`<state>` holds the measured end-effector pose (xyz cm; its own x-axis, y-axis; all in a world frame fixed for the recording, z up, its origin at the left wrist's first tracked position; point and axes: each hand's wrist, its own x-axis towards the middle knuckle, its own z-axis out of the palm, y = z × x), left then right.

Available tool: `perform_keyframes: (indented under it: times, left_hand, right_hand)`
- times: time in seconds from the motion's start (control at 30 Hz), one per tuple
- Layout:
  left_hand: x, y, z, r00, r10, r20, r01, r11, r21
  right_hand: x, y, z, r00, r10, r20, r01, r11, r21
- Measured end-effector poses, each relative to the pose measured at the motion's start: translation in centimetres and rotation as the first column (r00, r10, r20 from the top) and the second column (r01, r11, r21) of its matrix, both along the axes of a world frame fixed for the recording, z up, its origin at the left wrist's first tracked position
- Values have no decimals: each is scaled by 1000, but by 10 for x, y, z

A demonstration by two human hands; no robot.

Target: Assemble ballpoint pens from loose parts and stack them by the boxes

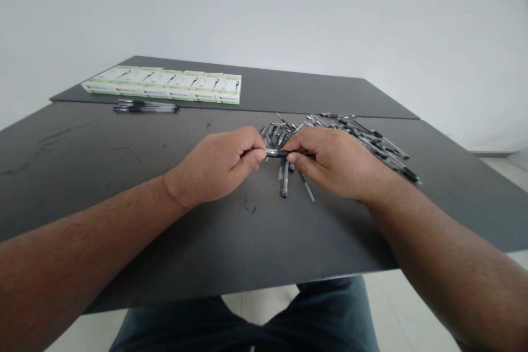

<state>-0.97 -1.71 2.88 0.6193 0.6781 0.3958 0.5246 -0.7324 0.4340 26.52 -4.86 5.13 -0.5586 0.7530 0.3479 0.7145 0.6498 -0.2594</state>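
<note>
Both hands pinch one pen point(277, 153), held level just above the table. My left hand point(231, 162) grips its left end, fingers closed. My right hand point(330, 157) is closed around the dark right part of the same pen, which partly shows past the fingertips. A short stretch of clear and black barrel is visible between the two hands. Beneath and behind them lies a loose heap of pen parts point(284, 179), some clear and some black, partly hidden by my right hand.
A row of white-and-green boxes point(173, 85) stands at the back left of the dark table point(198, 264). In front of it lies a bundle of pens point(145, 106). More pens point(383, 148) lie spread behind my right hand. A seam crosses the table.
</note>
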Motion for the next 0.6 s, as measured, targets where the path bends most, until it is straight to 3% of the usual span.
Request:
perform_keyframes:
  times: [0.6]
  left_hand:
    - [1, 0, 0, 1000, 0, -14, 0, 1000, 29]
  right_hand:
    - [-1, -1, 2, 1000, -6, 2, 6, 1000, -30]
